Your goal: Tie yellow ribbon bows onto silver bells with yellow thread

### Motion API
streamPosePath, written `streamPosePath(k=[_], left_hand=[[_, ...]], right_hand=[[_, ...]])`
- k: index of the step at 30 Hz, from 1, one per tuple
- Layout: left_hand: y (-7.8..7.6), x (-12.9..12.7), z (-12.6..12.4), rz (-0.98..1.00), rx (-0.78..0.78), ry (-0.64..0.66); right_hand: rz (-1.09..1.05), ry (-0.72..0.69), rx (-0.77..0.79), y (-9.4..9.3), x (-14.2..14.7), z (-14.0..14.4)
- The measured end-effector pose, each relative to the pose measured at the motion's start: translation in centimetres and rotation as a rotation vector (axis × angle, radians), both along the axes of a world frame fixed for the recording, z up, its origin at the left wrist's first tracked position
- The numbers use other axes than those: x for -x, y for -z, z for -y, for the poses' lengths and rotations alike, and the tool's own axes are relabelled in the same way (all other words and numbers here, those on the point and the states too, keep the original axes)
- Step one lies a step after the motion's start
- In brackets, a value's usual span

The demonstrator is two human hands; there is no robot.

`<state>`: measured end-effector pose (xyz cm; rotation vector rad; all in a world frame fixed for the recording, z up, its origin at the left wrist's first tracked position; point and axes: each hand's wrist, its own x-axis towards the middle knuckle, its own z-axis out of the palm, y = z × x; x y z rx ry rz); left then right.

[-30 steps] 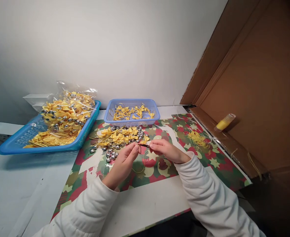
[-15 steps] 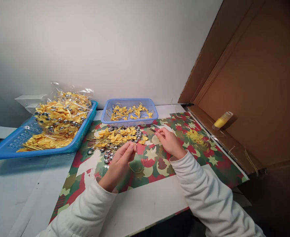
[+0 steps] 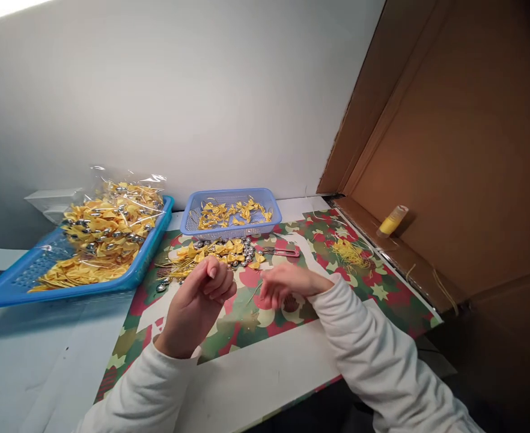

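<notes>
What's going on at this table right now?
A person in white sleeves is working with small craft parts over a star-patterned sheet. The left hand is curled shut, raised above the sheet, and the right hand is close beside it; a thin gold thread seems to run between them. Behind the hands lies a pile of yellow bows and silver beads, with scissors next to it. A small blue basket and a larger blue tray hold more bows.

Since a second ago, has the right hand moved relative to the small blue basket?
Yes. The right hand went out toward the small blue basket, then came back toward the person; red-handled scissors now lie there.
</notes>
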<state>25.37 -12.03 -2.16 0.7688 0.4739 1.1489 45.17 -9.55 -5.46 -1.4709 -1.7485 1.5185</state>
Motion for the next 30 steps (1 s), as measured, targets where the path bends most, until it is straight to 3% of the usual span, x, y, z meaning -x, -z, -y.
streamPosePath(k=[1,2,3,4,8,10,12,15,19,26,30], left_hand=[[-0.2,0.1,0.2,0.012,-0.013,0.001],[-0.4,0.2,0.4,0.021,-0.021,0.013],[-0.4,0.2,0.7,0.029,-0.025,0.040],[-0.5,0.2,1.0,0.029,-0.023,0.076],[0.3,-0.3,2.0,-0.061,-0.031,0.340],[1.0,-0.7,2.4,-0.129,-0.021,0.467],[1.8,-1.2,2.6,-0.208,0.013,0.523],[2.7,-1.9,2.8,-0.322,0.032,0.562],[3.4,-2.2,2.7,-0.369,0.007,0.587],[4.3,-2.5,2.1,-0.132,0.084,0.419],[4.5,-2.8,1.8,-0.019,0.129,0.359]], right_hand=[[-0.210,-0.246,0.322,0.1,1.0,0.8],[-0.423,-0.398,0.607,0.3,2.1,1.5],[-0.623,-0.379,0.759,0.8,3.1,2.1],[-0.788,-0.245,0.801,1.3,4.1,2.5],[-1.169,0.279,0.657,2.5,4.7,1.8],[-1.243,0.454,0.529,2.1,3.1,0.6],[-1.258,0.543,0.441,1.5,1.3,-0.6],[-1.251,0.614,0.339,0.7,-0.3,-1.5],[-1.220,0.609,0.275,0.4,-0.5,-1.7],[-1.244,0.617,0.177,0.1,-1.5,-2.0],[-1.274,0.714,0.226,-0.2,-1.9,-2.1]])
